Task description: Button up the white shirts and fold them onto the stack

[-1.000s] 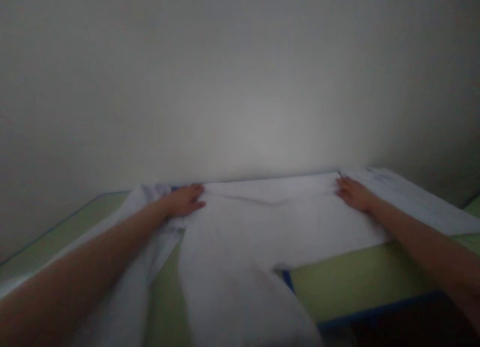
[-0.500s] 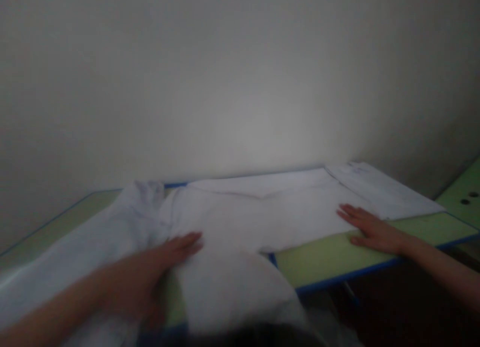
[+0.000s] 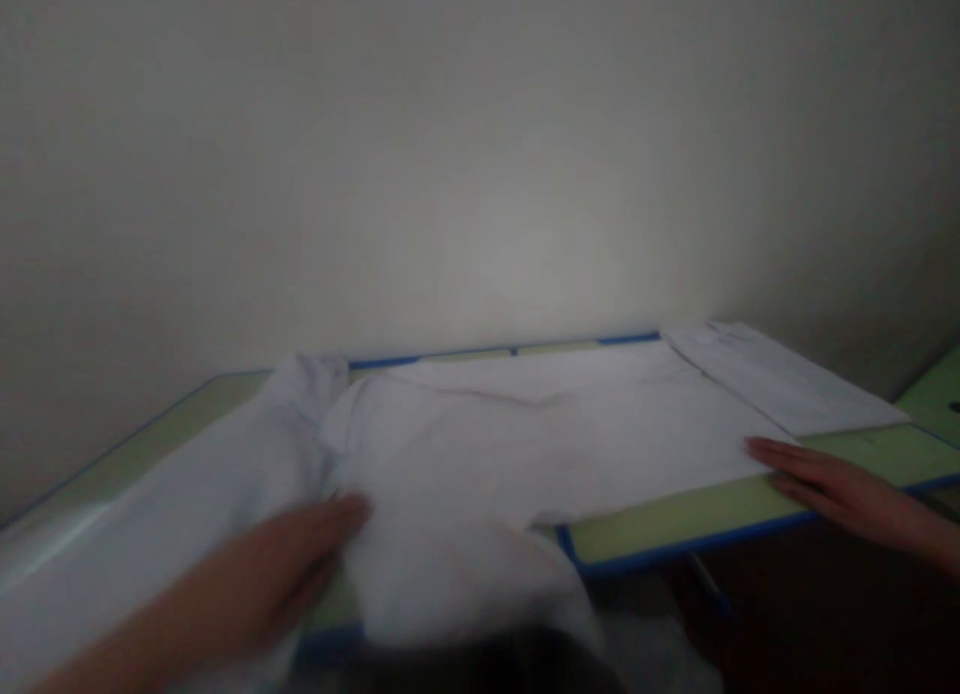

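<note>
A white shirt-like garment (image 3: pixel 480 454) lies spread over a pale green table, its near sleeve-like part (image 3: pixel 465 594) hanging past the front edge. My left hand (image 3: pixel 292 564) is at the garment's left end, blurred by motion, so its grip is unclear. At the near right corner, my right hand (image 3: pixel 832 484) has its fingers pressed together on top of the fabric and its thumb below, closed on the edge. Shallow creases run across the garment's middle.
More white cloth (image 3: pixel 165 504) lies in a heap at the left. A flat, folded white garment (image 3: pixel 795 379) rests at the right. The green tabletop (image 3: pixel 660 514) has blue edging, and a pale wall (image 3: pixel 480 174) rises directly behind it. Another green surface (image 3: pixel 934 384) stands far right.
The garment has shifted toward me, baring some of the table's back edge. My right hand has gone from spread flat to fingers together at the near edge. My left hand has moved slightly left.
</note>
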The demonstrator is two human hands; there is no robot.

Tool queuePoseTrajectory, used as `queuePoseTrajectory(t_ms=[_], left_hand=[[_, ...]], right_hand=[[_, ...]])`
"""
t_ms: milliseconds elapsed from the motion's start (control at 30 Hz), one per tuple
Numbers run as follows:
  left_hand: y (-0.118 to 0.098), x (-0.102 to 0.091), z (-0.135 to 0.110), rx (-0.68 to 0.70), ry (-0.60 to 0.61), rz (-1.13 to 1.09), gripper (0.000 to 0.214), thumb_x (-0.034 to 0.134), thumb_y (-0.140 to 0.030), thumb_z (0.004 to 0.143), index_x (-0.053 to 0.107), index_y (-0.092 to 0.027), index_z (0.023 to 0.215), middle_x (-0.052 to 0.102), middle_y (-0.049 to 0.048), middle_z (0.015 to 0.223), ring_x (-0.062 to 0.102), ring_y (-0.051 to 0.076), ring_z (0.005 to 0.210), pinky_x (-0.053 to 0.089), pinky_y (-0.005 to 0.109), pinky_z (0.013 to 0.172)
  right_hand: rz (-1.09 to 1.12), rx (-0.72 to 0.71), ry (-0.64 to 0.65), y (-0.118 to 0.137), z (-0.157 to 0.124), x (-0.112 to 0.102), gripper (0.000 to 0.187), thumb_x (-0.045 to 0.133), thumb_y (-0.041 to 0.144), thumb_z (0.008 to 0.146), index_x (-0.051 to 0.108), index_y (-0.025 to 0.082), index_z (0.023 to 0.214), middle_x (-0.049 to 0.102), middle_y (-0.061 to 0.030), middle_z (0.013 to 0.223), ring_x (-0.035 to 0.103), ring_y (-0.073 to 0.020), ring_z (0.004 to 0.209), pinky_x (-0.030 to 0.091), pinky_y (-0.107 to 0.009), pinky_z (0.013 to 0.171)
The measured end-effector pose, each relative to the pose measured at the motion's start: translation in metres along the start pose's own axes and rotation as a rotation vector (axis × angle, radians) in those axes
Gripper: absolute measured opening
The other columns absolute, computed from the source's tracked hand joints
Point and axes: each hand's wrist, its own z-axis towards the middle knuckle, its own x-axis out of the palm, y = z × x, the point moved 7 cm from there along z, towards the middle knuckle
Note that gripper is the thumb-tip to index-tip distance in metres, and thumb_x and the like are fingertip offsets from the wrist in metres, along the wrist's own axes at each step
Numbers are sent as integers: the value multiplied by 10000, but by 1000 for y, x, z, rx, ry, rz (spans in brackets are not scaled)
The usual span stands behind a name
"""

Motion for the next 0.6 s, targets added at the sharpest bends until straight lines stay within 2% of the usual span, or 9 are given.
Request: queuePoseTrajectory(t_ms=[100, 233, 400, 533, 600], left_hand=[[2, -8, 17, 30, -27, 37, 486, 375, -305, 834, 395, -390, 1313, 433, -60, 1345, 419, 206, 1225, 342, 363, 1054], [3, -16, 44, 111, -47, 96, 481, 370, -221, 836, 437, -338, 1298, 455, -21, 1335, 416, 210, 1225, 303, 397, 1063], [9, -17, 55, 254, -65, 80, 393, 399, -225, 851, 538, -283, 1214, 562, 33, 1225, 507, 198, 1129, 355, 369, 1009], [22, -25, 60, 151, -100, 6, 350, 424, -233, 828, 587, -248, 1138, 610, 44, 1138, 541, 211, 1063, 377, 357, 972], [23, -34, 66, 76, -91, -63, 316, 411, -236, 821, 610, -229, 1067, 636, 40, 1063, 565, 210, 1001, 403, 337, 927]], right_hand=[[-31, 8, 43, -16, 7, -2, 513, 487, 448, 791, 371, 480, 1290, 428, 53, 1316, 418, -243, 1198, 387, -343, 1018], [-56, 9, 80, -16, 19, -11, 417, 419, 375, 824, 476, 457, 1228, 473, 22, 1282, 465, -248, 1158, 387, -372, 1005], [-163, 66, 136, -13, 27, -16, 378, 403, 281, 814, 618, 309, 1124, 539, -62, 1231, 500, -258, 1129, 360, -419, 991], [-184, 88, 75, -8, 40, -30, 290, 496, 297, 764, 679, 203, 968, 603, -151, 1098, 559, -263, 1020, 394, -369, 911], [-159, 149, -26, -4, 52, -45, 229, 516, 259, 741, 689, 182, 870, 622, -171, 1025, 586, -246, 954, 411, -330, 856]])
